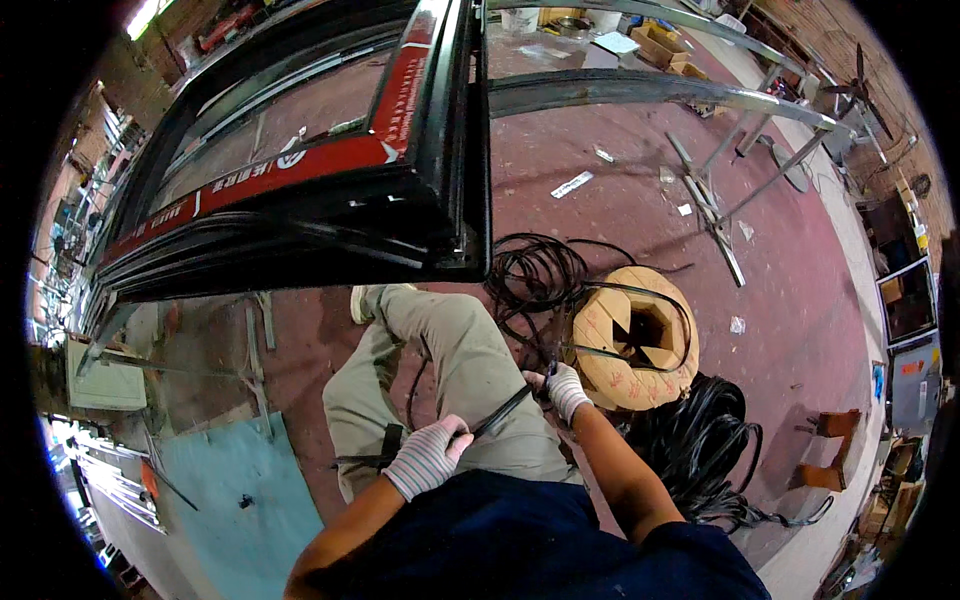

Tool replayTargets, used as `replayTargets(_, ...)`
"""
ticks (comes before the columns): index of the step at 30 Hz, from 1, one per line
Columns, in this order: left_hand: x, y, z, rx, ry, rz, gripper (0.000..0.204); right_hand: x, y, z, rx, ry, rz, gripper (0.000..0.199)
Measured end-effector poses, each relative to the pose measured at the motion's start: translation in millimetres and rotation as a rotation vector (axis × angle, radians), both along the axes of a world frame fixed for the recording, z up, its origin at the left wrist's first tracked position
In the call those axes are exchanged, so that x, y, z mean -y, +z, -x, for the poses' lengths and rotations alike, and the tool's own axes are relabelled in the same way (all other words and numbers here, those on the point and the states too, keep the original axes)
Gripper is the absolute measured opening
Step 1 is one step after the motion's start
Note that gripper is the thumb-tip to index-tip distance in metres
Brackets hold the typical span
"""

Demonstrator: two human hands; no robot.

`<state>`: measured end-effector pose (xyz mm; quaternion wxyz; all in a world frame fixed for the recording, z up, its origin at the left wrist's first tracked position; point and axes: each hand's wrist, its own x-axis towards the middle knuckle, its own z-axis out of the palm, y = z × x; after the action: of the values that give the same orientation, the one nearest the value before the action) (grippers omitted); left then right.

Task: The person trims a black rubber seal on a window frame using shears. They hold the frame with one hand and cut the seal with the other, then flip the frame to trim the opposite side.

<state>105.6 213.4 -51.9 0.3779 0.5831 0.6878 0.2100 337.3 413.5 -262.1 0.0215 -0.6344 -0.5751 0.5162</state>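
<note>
My left hand (pixel 428 457), in a striped knit glove, is closed around a black rubber strip (pixel 503 411) over my thigh. My right hand (pixel 566 388), gloved the same way, pinches the strip a little farther along, close to a cardboard spool (pixel 632 340) on the floor. The strip runs taut between both hands, and loops of it trail up to a tangled coil (pixel 540 275) near the spool. A black window frame (pixel 300 190) with red tape lies on a stand in front of me, its corner above my knee.
More black strip is piled on the red floor (pixel 700 450) to the right of the spool. A metal trestle (pixel 700 110) stands at the back right. A blue-green sheet (pixel 230 490) lies at lower left. Boxes and shelves line the right wall.
</note>
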Motion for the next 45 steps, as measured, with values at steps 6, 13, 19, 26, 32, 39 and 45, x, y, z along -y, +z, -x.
replayTargets(6,3,32,4,-0.021,0.066,0.089,0.035,-13,-6,2,-0.281,-0.063,0.325,0.048)
replayTargets(13,39,109,80,-0.048,0.358,-0.005,0.023,-87,24,-162,-0.75,-0.906,-0.085,0.026)
replayTargets(19,280,28,316,-0.021,1.134,-0.275,0.022,-141,203,-252,-0.595,-0.786,-0.573,0.022)
replayTargets(26,428,46,449,-0.731,1.105,0.077,0.038,-207,242,-408,-0.373,-0.923,-0.807,0.015)
replayTargets(32,413,-43,370,-0.854,1.057,0.269,0.041,-174,134,-324,-0.065,-0.533,-0.434,0.018)
replayTargets(39,225,35,223,-0.735,0.702,0.458,0.041,-127,72,-193,-0.601,-0.632,-0.074,0.024)
replayTargets(45,31,151,136,-0.675,0.359,-0.608,0.027,-89,246,-68,-0.472,-0.36,-0.188,0.017)
